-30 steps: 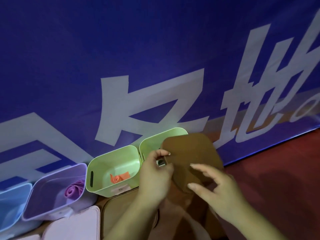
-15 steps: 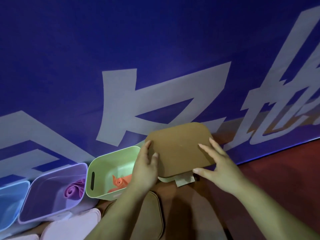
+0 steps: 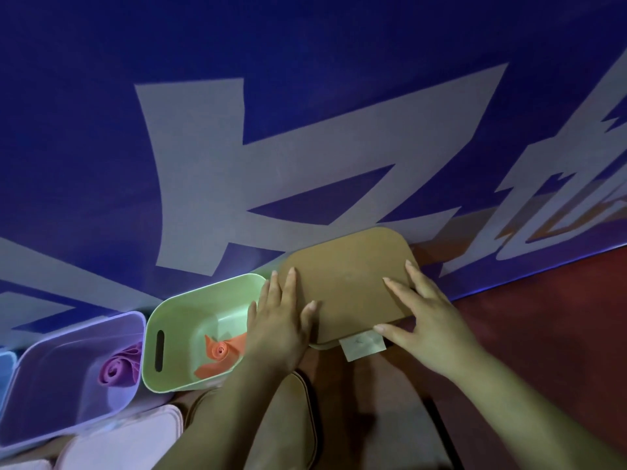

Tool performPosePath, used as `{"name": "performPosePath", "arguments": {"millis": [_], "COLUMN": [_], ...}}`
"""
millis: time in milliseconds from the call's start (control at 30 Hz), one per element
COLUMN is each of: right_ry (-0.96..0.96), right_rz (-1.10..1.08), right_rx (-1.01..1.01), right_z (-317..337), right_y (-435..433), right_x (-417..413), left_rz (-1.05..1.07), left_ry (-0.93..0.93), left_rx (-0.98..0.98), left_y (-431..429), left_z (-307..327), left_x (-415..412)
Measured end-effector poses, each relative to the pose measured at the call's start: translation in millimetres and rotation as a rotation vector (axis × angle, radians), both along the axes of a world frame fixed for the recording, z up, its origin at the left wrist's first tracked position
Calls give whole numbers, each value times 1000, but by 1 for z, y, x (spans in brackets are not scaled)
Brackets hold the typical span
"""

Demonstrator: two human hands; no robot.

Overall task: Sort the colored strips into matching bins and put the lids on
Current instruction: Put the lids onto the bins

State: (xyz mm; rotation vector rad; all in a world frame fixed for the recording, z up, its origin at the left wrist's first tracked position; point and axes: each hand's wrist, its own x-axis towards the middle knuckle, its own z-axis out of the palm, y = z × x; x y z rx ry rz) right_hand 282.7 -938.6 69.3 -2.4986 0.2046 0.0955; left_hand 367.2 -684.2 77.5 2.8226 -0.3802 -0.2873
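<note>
A brown lid lies flat on a bin against a blue banner, its long side running left to right. Both hands lie on it with fingers straight and apart, gripping nothing: the left hand on its left end, the right hand on its near right corner, thumb beside a paper label. Just left of the left hand, an open green bin holds an orange strip. A spare brown lid lies near the left forearm, so that hand is nearer.
</note>
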Motion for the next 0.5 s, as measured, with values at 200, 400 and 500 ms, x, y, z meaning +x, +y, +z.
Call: {"name": "performPosePath", "arguments": {"millis": [200, 400, 500], "right_ry": [-6, -18, -42], "right_rz": [27, 53, 28], "right_rx": [-41, -78, -49], "right_z": [0, 0, -3], "right_y": [7, 8, 10], "right_x": [2, 5, 4], "left_rz": [2, -9, 26], "left_ry": [32, 8, -6], "left_rx": [62, 76, 40], "left_y": [4, 1, 2], "left_z": [-3, -5, -7], "left_x": [-2, 3, 2]}}
